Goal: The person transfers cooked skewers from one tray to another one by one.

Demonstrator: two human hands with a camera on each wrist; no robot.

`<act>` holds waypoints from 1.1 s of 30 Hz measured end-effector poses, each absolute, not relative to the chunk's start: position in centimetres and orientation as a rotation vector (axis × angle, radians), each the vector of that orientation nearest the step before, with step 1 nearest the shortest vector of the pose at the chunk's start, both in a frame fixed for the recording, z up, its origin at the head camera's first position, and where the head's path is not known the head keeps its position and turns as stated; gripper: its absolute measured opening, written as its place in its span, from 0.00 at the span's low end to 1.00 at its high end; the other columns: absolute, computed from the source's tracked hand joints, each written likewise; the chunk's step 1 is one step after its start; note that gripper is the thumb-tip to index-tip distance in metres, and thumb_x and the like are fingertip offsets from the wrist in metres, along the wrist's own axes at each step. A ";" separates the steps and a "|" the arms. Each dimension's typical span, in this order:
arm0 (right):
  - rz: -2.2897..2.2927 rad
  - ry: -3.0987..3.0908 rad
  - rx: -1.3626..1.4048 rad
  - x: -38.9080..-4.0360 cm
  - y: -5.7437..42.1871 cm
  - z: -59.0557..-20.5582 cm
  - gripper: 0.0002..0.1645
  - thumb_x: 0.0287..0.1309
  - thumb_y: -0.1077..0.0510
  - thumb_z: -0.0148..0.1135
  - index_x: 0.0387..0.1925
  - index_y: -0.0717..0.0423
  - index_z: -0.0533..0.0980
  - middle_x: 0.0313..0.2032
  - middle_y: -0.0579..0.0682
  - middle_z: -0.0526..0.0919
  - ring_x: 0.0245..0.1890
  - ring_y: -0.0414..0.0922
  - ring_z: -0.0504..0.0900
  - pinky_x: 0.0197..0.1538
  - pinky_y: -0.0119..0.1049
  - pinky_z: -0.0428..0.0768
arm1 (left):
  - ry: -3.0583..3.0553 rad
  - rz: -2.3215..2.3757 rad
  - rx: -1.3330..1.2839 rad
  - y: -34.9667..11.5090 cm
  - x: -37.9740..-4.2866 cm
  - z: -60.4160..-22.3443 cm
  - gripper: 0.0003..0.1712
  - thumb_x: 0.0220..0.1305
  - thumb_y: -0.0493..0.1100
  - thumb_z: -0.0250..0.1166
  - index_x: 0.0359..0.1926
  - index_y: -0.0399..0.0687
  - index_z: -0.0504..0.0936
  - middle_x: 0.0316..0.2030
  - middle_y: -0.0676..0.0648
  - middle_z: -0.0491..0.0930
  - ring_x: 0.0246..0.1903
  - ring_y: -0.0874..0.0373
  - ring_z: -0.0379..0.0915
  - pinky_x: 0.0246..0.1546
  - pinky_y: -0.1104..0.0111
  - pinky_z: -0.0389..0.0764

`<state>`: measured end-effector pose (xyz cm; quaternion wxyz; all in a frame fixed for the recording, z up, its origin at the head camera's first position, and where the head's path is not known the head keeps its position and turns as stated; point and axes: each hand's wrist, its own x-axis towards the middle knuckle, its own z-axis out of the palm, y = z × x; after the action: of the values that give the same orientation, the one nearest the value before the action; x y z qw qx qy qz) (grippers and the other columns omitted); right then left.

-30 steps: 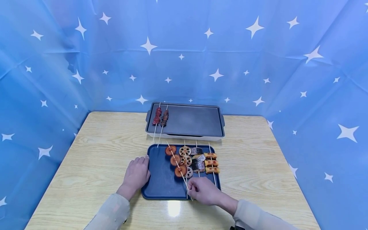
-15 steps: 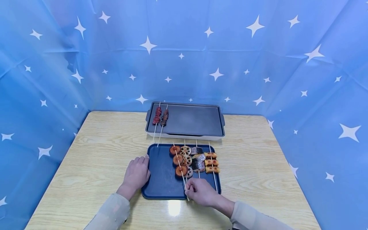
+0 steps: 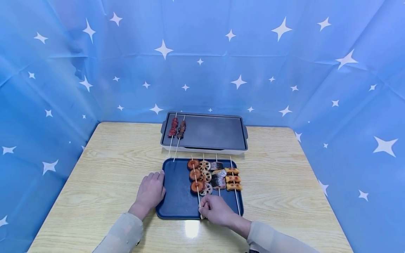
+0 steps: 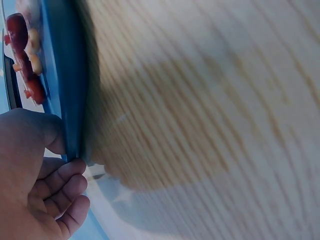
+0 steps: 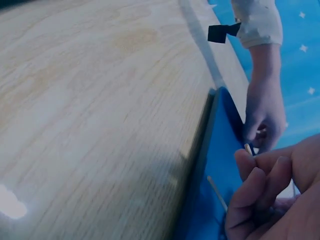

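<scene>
In the head view my right hand pinches the stick end of a mushroom skewer with round brown caps. The skewer lies nearly straight along the blue tray, beside and partly over a lotus root skewer. Its stick tip pokes out between thumb and fingers in the right wrist view. My left hand grips the tray's left rim, thumb above and fingers curled at the edge, as the left wrist view shows. Further right on the tray lie a dark-skinned skewer and a yellow, browned skewer.
Behind the tray stands a grill with a dark flat plate. A red meat skewer and a brown meat skewer lie at its left, sticks overhanging the front. A starry blue curtain backs the wooden table.
My right hand has shifted left with the stick end, and the mushroom skewer's top has swung right, straightening it against the lotus root skewer. My left hand stays on the tray rim.
</scene>
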<state>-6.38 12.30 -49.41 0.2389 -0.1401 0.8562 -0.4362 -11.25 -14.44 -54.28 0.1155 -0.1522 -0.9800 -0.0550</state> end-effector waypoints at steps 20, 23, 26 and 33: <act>-1.360 2.145 -0.119 -6.7 9.8 -50.4 0.04 0.59 0.61 0.62 0.30 0.58 0.77 0.18 0.47 0.80 0.15 0.37 0.67 0.20 0.29 0.63 | -2.873 -0.157 -0.437 -14.5 -11.5 -54.4 0.30 0.53 0.41 0.64 0.57 0.32 0.77 0.41 0.38 0.82 0.39 0.44 0.77 0.39 0.55 0.77; -1.350 2.149 -0.111 -6.7 9.7 -50.5 0.04 0.58 0.61 0.62 0.30 0.57 0.78 0.20 0.50 0.83 0.17 0.37 0.69 0.21 0.29 0.64 | -2.885 -0.146 -0.433 -14.5 -11.5 -54.4 0.30 0.53 0.42 0.64 0.57 0.32 0.77 0.42 0.38 0.82 0.40 0.44 0.77 0.40 0.55 0.77; -1.320 2.172 -0.109 -6.7 9.5 -50.5 0.04 0.57 0.60 0.63 0.29 0.56 0.78 0.20 0.51 0.84 0.17 0.37 0.70 0.21 0.29 0.65 | -2.890 -0.139 -0.432 -14.5 -11.5 -54.4 0.30 0.54 0.42 0.64 0.57 0.32 0.77 0.42 0.38 0.82 0.40 0.44 0.77 0.40 0.55 0.77; -1.262 2.224 -0.128 -6.9 9.4 -50.6 0.05 0.55 0.59 0.64 0.25 0.53 0.79 0.20 0.50 0.85 0.15 0.37 0.69 0.20 0.29 0.63 | -2.896 -0.136 -0.432 -14.6 -11.4 -54.4 0.29 0.54 0.42 0.64 0.57 0.32 0.77 0.42 0.38 0.82 0.40 0.44 0.77 0.40 0.55 0.77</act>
<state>-6.87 9.38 -50.61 0.2866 -0.0481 0.8322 -0.4723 -11.40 -14.56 -54.40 0.1048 -0.1465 -0.9826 -0.0460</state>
